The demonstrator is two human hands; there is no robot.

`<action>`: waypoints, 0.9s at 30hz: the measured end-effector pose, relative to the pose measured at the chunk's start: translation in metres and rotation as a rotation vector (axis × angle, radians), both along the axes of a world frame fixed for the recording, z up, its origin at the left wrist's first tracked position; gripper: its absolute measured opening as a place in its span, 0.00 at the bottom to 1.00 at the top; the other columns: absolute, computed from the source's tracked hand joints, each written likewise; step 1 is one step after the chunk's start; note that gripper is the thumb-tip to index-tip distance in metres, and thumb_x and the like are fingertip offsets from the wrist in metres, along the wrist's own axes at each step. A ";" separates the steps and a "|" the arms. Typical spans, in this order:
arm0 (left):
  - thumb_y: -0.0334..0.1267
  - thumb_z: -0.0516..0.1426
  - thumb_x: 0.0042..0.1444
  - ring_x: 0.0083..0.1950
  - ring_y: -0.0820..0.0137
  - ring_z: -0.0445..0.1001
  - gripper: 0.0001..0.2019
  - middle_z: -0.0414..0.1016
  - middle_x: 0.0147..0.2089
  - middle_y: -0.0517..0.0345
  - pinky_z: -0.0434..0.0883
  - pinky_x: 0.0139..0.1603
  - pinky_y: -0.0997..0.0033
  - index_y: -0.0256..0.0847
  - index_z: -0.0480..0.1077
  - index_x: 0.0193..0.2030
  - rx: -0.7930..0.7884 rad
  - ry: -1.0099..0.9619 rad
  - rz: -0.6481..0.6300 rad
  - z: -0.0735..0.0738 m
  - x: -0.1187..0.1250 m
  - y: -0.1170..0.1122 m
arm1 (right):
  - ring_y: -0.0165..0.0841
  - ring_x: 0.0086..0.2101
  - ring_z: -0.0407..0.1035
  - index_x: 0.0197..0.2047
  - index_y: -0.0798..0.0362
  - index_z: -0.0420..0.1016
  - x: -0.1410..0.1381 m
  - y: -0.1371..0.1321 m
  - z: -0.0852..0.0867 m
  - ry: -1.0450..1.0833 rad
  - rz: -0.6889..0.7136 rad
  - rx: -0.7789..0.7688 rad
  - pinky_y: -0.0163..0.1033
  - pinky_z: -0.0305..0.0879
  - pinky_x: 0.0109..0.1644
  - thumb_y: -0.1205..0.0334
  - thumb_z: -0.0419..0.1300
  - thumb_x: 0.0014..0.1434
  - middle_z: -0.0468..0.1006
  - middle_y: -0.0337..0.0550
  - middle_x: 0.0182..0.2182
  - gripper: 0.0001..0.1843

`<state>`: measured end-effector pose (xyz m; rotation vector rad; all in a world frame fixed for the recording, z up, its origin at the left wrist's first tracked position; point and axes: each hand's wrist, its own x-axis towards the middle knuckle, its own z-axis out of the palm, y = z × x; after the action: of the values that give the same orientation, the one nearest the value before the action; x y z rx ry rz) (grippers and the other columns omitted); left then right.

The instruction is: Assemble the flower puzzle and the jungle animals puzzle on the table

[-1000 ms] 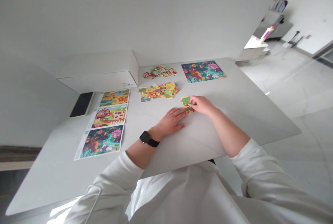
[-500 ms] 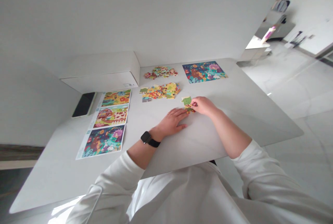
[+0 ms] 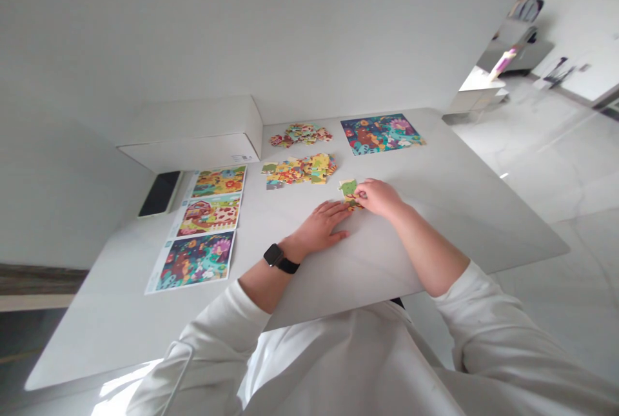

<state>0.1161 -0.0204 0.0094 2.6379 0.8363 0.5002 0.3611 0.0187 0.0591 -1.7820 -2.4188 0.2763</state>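
Two or so jigsaw puzzle pieces (image 3: 348, 188) lie on the white table in front of me, green on the far one and yellow with red on the near one. My right hand (image 3: 380, 197) pinches a puzzle piece at their right side; its fingers partly cover it. My left hand (image 3: 322, 227) lies flat, fingers stretched out, with the fingertips touching the left edge of the near piece. Beyond the hands lies a heap of yellow puzzle pieces (image 3: 300, 171), and behind it a heap of red and green pieces (image 3: 302, 134).
A finished dark-blue puzzle (image 3: 382, 133) lies at the back right. On the left is a sheet with three pictures (image 3: 196, 260), beside a phone (image 3: 160, 194). A white box (image 3: 193, 151) stands against the wall. The table's (image 3: 483, 222) right edge borders the floor.
The view has shifted slightly, so everything sits a little to the right. Both hands keep practically the same pose at the puzzle pieces.
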 end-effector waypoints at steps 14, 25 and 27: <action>0.51 0.58 0.74 0.80 0.53 0.65 0.28 0.69 0.78 0.47 0.60 0.83 0.44 0.44 0.70 0.75 0.003 -0.021 0.004 0.004 -0.003 -0.001 | 0.44 0.53 0.80 0.47 0.48 0.88 0.007 0.012 -0.026 0.177 0.228 0.136 0.48 0.72 0.64 0.66 0.70 0.64 0.87 0.50 0.54 0.09; 0.45 0.58 0.72 0.80 0.49 0.63 0.25 0.68 0.78 0.45 0.59 0.82 0.37 0.44 0.71 0.73 0.027 0.041 0.429 0.002 -0.022 0.027 | 0.44 0.55 0.78 0.54 0.47 0.86 0.006 0.020 -0.032 0.297 0.161 0.215 0.53 0.71 0.68 0.64 0.67 0.66 0.84 0.50 0.56 0.14; 0.47 0.58 0.72 0.82 0.49 0.60 0.27 0.66 0.80 0.45 0.57 0.82 0.36 0.44 0.70 0.74 0.026 0.073 0.457 0.003 -0.021 0.032 | 0.45 0.57 0.77 0.57 0.48 0.85 0.003 0.026 -0.030 0.295 0.161 0.218 0.55 0.69 0.70 0.64 0.66 0.66 0.83 0.51 0.58 0.17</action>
<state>0.0956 0.0116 0.0124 2.4946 1.4770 0.5278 0.3640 0.0445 0.0293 -1.3545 -2.2838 0.2585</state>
